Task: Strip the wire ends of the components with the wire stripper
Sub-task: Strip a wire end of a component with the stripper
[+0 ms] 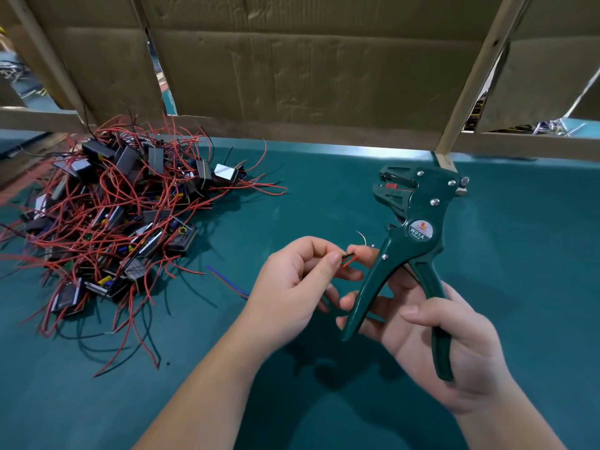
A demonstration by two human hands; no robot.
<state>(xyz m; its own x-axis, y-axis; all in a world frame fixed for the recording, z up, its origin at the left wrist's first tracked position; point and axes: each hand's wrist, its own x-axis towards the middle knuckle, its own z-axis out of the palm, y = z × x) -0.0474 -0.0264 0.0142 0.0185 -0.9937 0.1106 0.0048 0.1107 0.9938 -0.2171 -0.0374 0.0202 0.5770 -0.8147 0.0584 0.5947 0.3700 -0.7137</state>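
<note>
Now I see the green desk (pixel 324 196) with a big pile of components (pixel 107 216) on its left. My right hand (pixel 448 345) grips the wire stripper (pixel 422 206) upright. The fingers of my left hand (pixel 292 280) pinch red and black wire ends (pixel 349 261).

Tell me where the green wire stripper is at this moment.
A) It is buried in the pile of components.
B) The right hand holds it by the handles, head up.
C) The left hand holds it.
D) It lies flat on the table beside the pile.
B: the right hand grips the handles of the wire stripper, head pointing up, while the left hand pinches the red and black wire ends.
</note>
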